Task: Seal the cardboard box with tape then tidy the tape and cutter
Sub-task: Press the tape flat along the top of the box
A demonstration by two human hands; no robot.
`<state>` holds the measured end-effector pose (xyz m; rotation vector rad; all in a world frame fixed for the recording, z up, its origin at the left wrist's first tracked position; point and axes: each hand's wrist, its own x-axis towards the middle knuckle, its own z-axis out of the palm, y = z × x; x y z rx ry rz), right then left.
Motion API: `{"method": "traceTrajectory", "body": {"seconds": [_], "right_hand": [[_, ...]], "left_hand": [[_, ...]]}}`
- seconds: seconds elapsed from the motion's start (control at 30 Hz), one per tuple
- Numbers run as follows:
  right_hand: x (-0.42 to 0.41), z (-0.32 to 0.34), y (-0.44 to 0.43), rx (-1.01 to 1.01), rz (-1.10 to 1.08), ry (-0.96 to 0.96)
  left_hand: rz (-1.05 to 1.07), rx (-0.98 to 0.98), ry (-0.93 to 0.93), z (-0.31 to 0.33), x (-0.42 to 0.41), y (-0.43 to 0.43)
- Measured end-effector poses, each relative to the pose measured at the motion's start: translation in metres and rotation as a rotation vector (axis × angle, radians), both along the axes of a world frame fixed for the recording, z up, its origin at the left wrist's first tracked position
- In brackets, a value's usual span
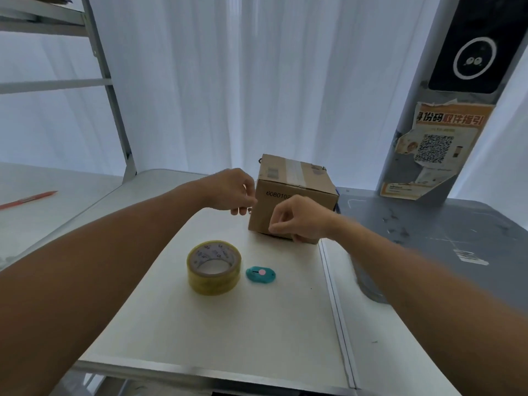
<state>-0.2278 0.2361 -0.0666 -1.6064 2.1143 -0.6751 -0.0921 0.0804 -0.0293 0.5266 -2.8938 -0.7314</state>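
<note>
A small brown cardboard box (291,172) stands at the far side of the white table (257,324), with a strip of clear tape along its top flaps. My left hand (231,192) is at the box's left front edge, fingers curled into a pinch. Low on the printed front face, my right hand (300,218) is pinched too. I cannot make out anything held in either pinch. Nearer me, a roll of yellowish clear tape (213,267) lies flat on the table. Just right of it lies a small teal cutter (260,274).
A grey table (443,238) adjoins on the right, with a grey pillar (428,132) bearing a QR-code poster. A metal shelf frame (114,110) stands at the left, and a red pen (28,199) lies on the left surface. White curtains hang behind.
</note>
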Motion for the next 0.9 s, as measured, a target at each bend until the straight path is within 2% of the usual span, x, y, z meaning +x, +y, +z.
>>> {"method": "traceTrajectory", "body": {"seconds": [0.2, 0.37, 0.43, 0.57, 0.67, 0.73, 0.9], "right_hand": [[-0.026, 0.046, 0.011, -0.300, -0.139, 0.117], [-0.049, 0.053, 0.015, -0.368, -0.234, 0.195], [-0.059, 0.046, 0.013, -0.340, -0.277, 0.212], [-0.072, 0.027, 0.004, -0.134, -0.263, 0.215], [-0.077, 0.019, -0.004, -0.116, -0.246, 0.119], [-0.080, 0.015, -0.011, -0.104, -0.234, 0.065], [-0.085, 0.004, -0.030, 0.008, -0.291, 0.273]], "left_hand": [[0.121, -0.025, 0.280, 0.011, -0.028, 0.002], [0.109, -0.030, 0.352, 0.012, -0.054, 0.003], [0.081, -0.005, 0.279, 0.010, -0.065, 0.006], [0.077, -0.037, 0.049, 0.000, -0.084, 0.012], [0.124, -0.121, -0.111, -0.006, -0.089, 0.011], [0.134, -0.129, -0.151, -0.009, -0.091, 0.004], [0.120, -0.039, -0.171, -0.016, -0.097, -0.012]]}}
